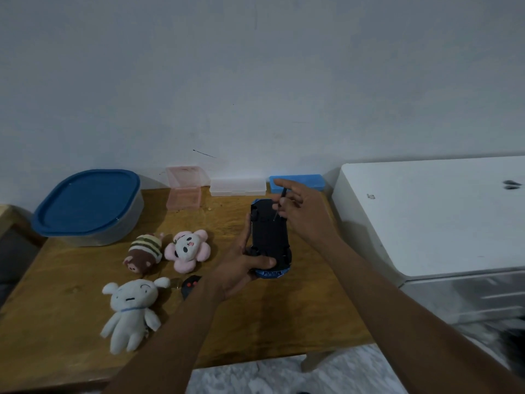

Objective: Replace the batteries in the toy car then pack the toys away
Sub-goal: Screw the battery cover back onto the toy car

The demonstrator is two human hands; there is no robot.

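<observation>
The blue toy car [270, 237] is held upside down above the wooden table [298, 322], its black underside facing me. My left hand [244, 268] grips it from the left and near end, thumb across the bumper. My right hand [301, 207] holds a thin dark screwdriver [280, 204] whose tip touches the underside near the far end. A black remote control [189, 285] with red buttons lies on the table by my left wrist. Three plush toys lie to the left: a white one [132, 311], a pink flower-shaped one [187, 250] and a brown striped one [145, 253].
A large container with a blue lid [88, 206] stands at the table's back left. Along the wall are an open pink plastic case [184, 187], a clear case [238, 187] and a blue case [309, 182]. A white cabinet [434, 214] adjoins the table's right side.
</observation>
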